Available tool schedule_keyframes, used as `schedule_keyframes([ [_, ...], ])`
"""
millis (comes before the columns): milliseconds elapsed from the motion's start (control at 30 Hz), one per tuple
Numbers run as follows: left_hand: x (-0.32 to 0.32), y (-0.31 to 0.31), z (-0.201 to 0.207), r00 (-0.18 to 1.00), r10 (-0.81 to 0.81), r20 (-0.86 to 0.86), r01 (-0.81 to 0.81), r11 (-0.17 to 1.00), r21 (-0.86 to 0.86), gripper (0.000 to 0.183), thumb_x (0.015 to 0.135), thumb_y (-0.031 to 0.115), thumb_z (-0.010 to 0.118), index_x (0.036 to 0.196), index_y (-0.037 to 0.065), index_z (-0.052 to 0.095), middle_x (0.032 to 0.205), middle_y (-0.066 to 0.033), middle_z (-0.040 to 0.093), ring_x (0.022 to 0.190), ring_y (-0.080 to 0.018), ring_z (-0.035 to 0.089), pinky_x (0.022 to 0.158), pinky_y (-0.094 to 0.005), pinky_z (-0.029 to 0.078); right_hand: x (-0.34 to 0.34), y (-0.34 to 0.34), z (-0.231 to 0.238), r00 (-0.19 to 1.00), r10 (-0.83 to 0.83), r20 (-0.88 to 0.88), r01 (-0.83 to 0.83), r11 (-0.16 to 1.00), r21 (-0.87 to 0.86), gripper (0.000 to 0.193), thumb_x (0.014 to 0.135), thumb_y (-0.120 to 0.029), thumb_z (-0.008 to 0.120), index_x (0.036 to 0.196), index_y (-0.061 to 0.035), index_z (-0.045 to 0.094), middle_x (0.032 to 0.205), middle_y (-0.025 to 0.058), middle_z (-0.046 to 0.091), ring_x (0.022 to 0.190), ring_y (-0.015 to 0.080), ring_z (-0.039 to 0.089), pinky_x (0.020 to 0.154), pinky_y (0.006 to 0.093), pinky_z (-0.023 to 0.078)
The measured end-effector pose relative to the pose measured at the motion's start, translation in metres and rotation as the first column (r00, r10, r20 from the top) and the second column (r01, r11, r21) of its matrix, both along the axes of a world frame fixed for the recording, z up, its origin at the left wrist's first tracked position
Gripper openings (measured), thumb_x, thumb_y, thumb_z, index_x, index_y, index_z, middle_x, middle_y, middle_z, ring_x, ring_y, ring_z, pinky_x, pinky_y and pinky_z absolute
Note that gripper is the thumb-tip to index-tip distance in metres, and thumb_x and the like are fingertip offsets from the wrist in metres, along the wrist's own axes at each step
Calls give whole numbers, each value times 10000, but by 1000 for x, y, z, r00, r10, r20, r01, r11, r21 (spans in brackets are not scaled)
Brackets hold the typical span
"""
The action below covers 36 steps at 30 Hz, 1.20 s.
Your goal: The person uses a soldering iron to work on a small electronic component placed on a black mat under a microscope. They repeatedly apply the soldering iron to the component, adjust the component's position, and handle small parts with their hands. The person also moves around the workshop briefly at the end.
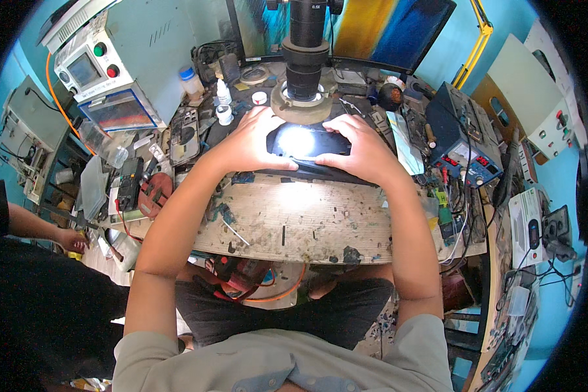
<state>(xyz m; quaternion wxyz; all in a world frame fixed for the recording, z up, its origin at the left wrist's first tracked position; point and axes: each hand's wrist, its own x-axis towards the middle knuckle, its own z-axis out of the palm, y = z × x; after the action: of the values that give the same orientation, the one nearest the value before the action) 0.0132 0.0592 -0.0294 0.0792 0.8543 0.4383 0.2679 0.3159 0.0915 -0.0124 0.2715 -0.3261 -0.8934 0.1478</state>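
Both forearms come up from the lower edge across a worn, paint-stained wooden bench (320, 222). Left hand (251, 140) lies flat, fingers together, on the left end of a dark phone (307, 144) glaring under the microscope (305, 59) and its ring light. Right hand (361, 149) curls over the right end, thumb along the near edge. Whether either hand actually pinches the phone is hard to tell. A blue power supply (464, 140) stands right.
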Motion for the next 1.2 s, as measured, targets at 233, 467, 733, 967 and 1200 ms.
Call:
schedule_keyframes([
  [233,6,-14,5,999,49,8,-49,999,-14,1073,705,610,952,1567,83,590,1575,-216,560,1501,-411,450,1278,-538,329,1,2,-1,999,41,-23,-41,999,-13,732,804,-482,944,1300,8,720,1345,190,698,1279,360,660,1131,428,515],
  [467,11,-16,3,998,31,51,-33,999,40,1066,687,589,974,1550,93,595,1542,-189,588,1453,-410,493,1244,-539,360,4,0,4,998,62,-22,-62,997,-36,727,799,-476,948,1301,-2,719,1362,183,693,1293,358,657,1140,429,514],
  [733,10,-16,3,999,32,44,-33,999,24,1116,666,588,990,1573,100,560,1550,-186,576,1455,-412,491,1238,-543,364,5,0,5,999,53,-11,-54,998,-46,732,796,-470,951,1304,2,717,1370,184,692,1301,355,663,1134,432,523],
  [967,9,-17,4,998,14,55,-15,999,28,1136,651,579,1003,1578,103,553,1555,-182,569,1461,-416,488,1240,-549,360,4,3,3,998,63,-9,-63,997,-44,742,793,-465,953,1315,4,712,1372,180,691,1298,354,664,1131,429,524],
  [1200,9,-17,4,998,20,55,-19,1000,-3,1111,656,588,996,1563,104,574,1552,-177,573,1468,-410,482,1243,-558,354,4,0,6,999,48,-6,-48,996,-77,737,805,-463,941,1327,3,711,1375,175,686,1307,349,657,1144,424,513],
])
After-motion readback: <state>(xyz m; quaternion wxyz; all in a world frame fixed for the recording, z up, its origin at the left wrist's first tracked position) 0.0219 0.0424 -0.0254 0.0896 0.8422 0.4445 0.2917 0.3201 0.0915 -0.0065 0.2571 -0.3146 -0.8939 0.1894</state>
